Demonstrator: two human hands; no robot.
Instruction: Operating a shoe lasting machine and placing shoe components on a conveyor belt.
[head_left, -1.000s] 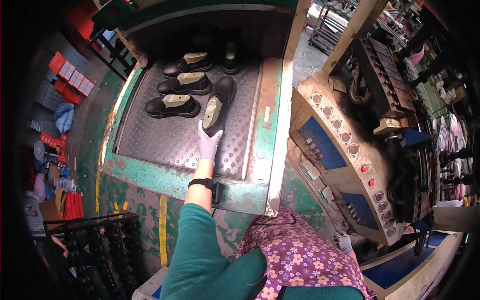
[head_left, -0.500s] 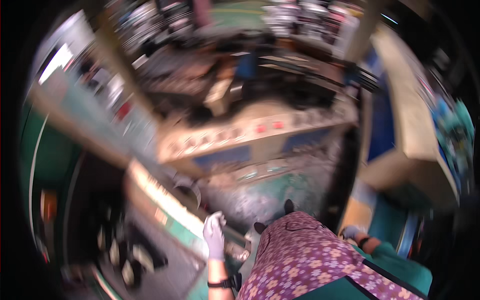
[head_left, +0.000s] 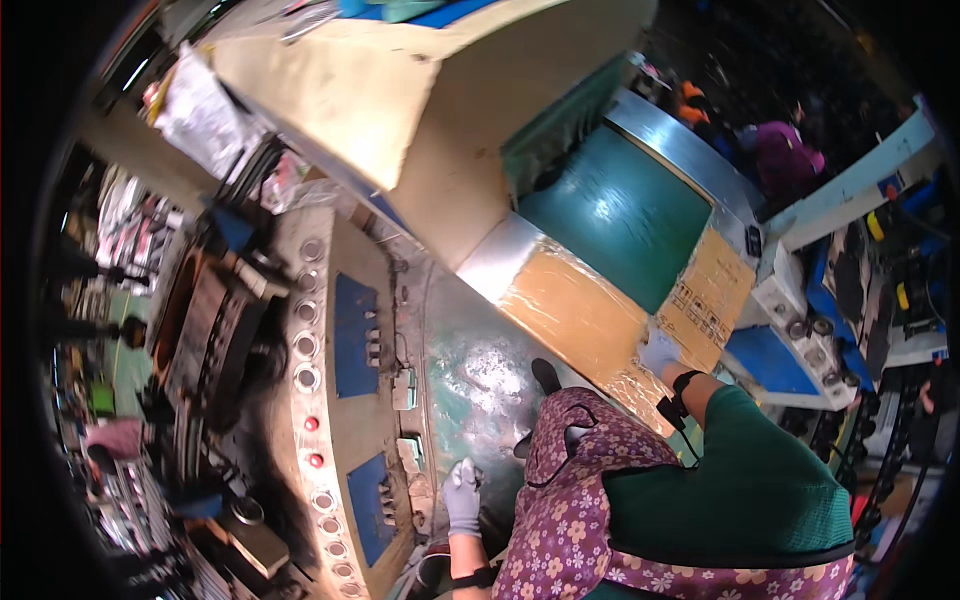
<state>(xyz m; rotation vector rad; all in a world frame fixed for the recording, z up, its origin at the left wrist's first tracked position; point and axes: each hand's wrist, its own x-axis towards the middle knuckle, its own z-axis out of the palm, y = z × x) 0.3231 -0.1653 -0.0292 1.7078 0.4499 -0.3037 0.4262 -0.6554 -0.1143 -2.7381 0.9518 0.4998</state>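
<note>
My left hand, in a pale grey glove, hangs flat beside the lower edge of a beige control panel with round buttons, red lamps and blue plates. It holds nothing. My right hand, also gloved and with a black wrist strap, rests on the edge of a tan, plastic-wrapped bench top, next to a brown cardboard sheet. Nothing shows in its fingers. My purple flowered apron and green sleeve fill the lower right. One black shoe of mine stands on the worn green floor.
A dark green table surface with a metal rim lies beyond the tan bench. A large beige machine housing rises above the panel. Dark moulds sit left of the panel. Another person in purple is at the far right.
The view has swung away from the green platform with black shoes. My left hand has left the shoe there and hangs by the control panel; my right hand has come into view on the bench.
</note>
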